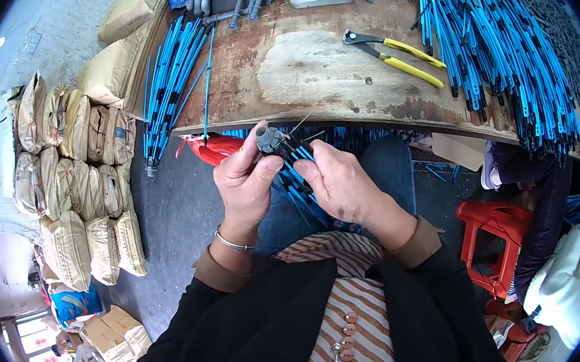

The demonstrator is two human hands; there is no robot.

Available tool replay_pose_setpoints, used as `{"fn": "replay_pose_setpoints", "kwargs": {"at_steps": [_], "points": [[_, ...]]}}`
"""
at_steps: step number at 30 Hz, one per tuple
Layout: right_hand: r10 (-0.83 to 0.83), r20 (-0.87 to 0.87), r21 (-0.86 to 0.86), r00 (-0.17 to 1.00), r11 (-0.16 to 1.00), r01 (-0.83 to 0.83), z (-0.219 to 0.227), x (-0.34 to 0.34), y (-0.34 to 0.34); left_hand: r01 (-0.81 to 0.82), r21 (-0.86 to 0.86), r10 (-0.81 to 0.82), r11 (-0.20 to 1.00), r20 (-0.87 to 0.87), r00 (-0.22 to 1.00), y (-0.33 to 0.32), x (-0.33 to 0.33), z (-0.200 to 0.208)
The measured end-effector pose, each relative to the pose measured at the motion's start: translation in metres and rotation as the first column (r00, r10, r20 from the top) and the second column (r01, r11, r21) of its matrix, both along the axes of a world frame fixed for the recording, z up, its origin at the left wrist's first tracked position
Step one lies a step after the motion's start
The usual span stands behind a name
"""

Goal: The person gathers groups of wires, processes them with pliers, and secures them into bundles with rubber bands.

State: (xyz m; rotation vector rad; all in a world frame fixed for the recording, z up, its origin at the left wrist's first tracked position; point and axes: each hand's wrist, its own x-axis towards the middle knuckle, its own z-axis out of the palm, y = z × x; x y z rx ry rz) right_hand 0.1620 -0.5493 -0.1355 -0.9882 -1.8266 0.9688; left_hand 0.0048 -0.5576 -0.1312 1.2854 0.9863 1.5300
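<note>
Head view: the left hand (245,182) is raised in front of the torso, just short of the near edge of the wooden workbench (239,91); its thumb and forefinger pinch a dark grey plastic fitting (268,140), round opening tilted upward. The right hand (340,182) is just beside it, thumb and forefinger pressed around the black upper part of a bundle of blue strips (298,188), which hangs below the hands over the lap; its remaining fingers are curled, and their exact contact cannot be told. A thin wire (303,121) projects past the fitting toward the bench; where it is anchored is unclear. On the bench: end-cutting pincers (411,71) with yellow handles, spread apart, the head pointing left; a clear plastic tray (321,1) of thin pale pieces near the far edge; grey plastic parts (252,3) around it. Blue-and-black strips lie in a smaller pile (172,80) at left and a larger pile (493,43) at right, both overhanging the bench edge. A red plastic stool (494,214) is on the floor at right; stacked sacks (75,184) are at left.
</note>
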Motion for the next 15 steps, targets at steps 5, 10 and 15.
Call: {"fn": "replay_pose_setpoints", "kwargs": {"at_steps": [5, 10, 15], "points": [[-0.062, 0.062, 0.025, 0.996, 0.998, 0.061, 0.004, -0.01, -0.002, -0.023, 0.055, 0.027, 0.998, -0.074, 0.997, -0.002, -0.007, 0.006], [-0.095, 0.076, 0.038, 0.993, 0.995, 0.092, 0.009, -0.009, -0.004, -0.024, 0.121, 0.043, 0.992, -0.156, 0.987, -0.001, -0.01, 0.007], [0.128, 0.116, -0.078, 0.985, 0.99, -0.119, 0.03, 0.001, 0.005, 0.037, 0.126, -0.032, 0.991, -0.043, 0.999, 0.003, -0.012, 0.011]]}}
